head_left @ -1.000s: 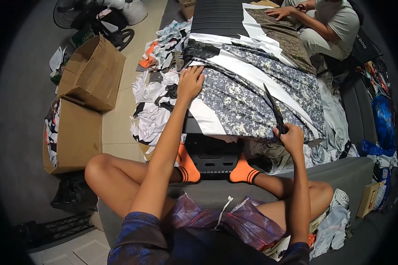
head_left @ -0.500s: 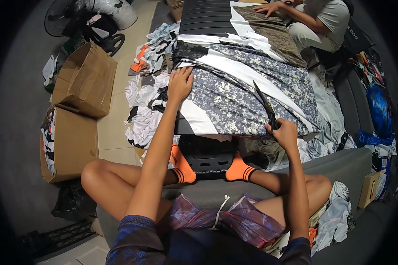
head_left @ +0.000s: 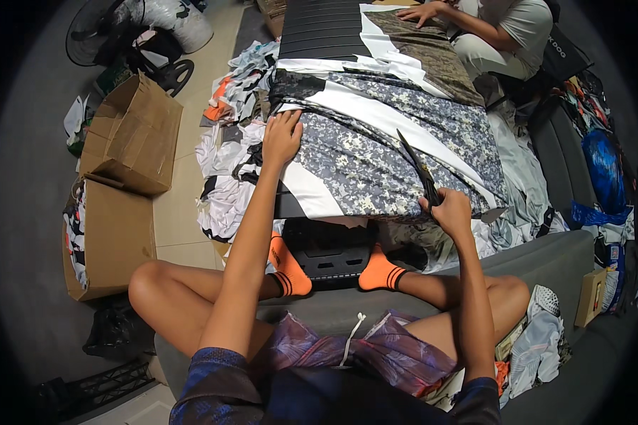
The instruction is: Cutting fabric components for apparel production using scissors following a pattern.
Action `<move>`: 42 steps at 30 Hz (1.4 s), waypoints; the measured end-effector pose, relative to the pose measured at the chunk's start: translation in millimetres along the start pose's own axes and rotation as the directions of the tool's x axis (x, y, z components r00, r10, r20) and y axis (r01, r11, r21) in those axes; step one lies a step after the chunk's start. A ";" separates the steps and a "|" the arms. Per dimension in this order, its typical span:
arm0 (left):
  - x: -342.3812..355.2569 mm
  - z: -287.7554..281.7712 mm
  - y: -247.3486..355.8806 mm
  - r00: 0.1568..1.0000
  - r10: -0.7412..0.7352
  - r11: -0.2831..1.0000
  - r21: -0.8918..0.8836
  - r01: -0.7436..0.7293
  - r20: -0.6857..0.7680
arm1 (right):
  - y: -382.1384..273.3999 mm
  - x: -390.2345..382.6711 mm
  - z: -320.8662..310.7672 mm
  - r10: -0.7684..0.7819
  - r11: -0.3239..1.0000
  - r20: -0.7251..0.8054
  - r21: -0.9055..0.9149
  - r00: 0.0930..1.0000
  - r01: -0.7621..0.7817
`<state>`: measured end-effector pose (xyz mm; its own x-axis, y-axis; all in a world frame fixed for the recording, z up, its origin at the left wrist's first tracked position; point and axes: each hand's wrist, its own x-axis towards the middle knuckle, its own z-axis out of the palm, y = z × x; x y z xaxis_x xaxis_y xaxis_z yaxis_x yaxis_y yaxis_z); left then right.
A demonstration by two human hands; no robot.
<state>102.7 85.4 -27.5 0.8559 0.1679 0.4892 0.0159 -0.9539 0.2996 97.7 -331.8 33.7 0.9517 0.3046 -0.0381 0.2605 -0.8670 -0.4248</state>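
A grey camouflage fabric (head_left: 361,156) with white parts is spread over the table, wrinkled across its middle. My left hand (head_left: 283,136) lies on the fabric's left edge, fingers stretched forward. In my right hand (head_left: 448,211) I grip black scissors (head_left: 420,168) near the table's front right. Their blades point forward and left over the cloth and look closed. A long white strip (head_left: 397,120) runs slantwise beyond the blades. Whether the scissors touch the fabric I cannot tell.
Across the table a person's hand (head_left: 420,13) rests on brown-green camouflage cloth (head_left: 425,42). Fabric scraps (head_left: 227,156) are heaped along the table's left side. Cardboard boxes (head_left: 120,234) stand farther left. A grey sofa (head_left: 539,258) is beneath me, with clothes (head_left: 535,347) at my right.
The whole view has shifted slightly. Both hands keep nearly the same places on the fabric, and the scissors stay in my right hand.
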 end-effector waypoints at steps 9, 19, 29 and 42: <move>1.7 -4.0 2.0 0.997 -0.040 0.999 -0.031 0.042 0.062 | -2.8 -1.4 -3.4 -0.011 1.000 -0.025 0.006 1.000 0.011; 2.1 -7.6 5.4 0.993 -0.062 0.998 -0.013 0.064 0.097 | -1.0 -1.3 -2.9 -0.024 1.000 -0.030 0.009 0.999 0.025; 1.9 -6.4 5.9 0.999 -0.025 0.999 -0.038 0.027 0.035 | 3.1 -0.6 0.9 -0.023 1.000 -0.044 0.007 0.999 0.024; 2.7 -8.9 7.4 0.999 -0.022 0.998 -0.050 0.024 0.032 | 0.0 -1.0 -1.9 0.007 1.000 -0.012 0.005 1.000 -0.007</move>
<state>100.5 81.0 -16.7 0.8716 0.1809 0.4556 0.0103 -0.9359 0.3520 97.0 -332.9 35.4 0.9553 0.2940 -0.0305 0.2532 -0.8672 -0.4288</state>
